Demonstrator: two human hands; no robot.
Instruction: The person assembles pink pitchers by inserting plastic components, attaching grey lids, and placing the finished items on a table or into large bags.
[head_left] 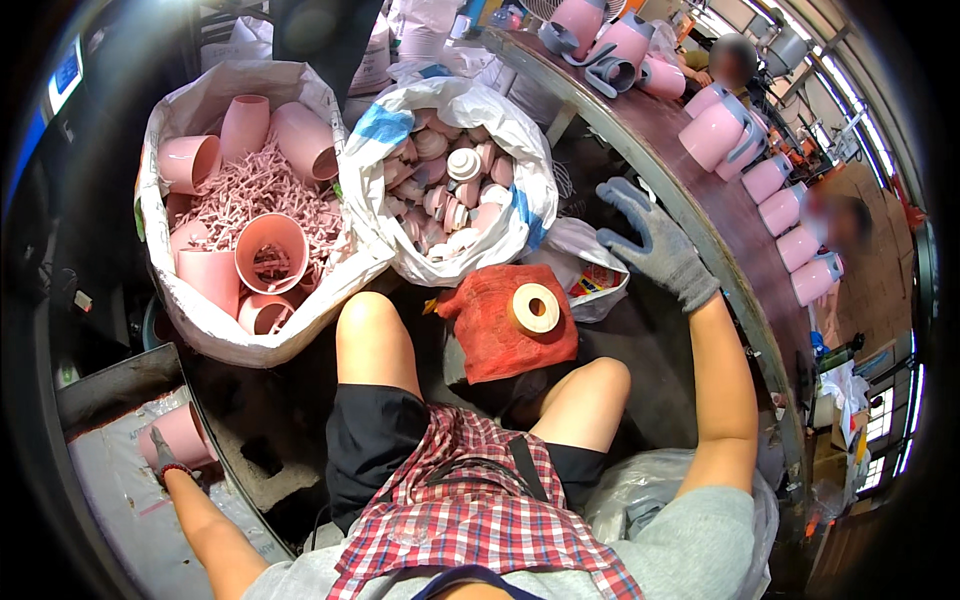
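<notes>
My left hand (172, 462), in what looks like a grey glove with a reddish cuff, is at a pink tapered cup (183, 437) lying on its side over a plastic-covered surface (120, 490). Its grey fingers press along the cup's end; the rest of them is hidden. My right hand (660, 245), in a grey glove, is raised beside the table edge with its fingers spread and nothing in them. Between my knees stands a block draped in red cloth (490, 335). A cream-coloured ring (520, 313) with a round hole rests on that cloth.
Ahead on the left, a white sack (160, 275) holds pink cups and shredded pink scraps. Another white sack (540, 165) beside it contains pink and white pieces. Pink-and-grey jugs (710, 135) line the curved table (650, 125) at right, with people beyond it.
</notes>
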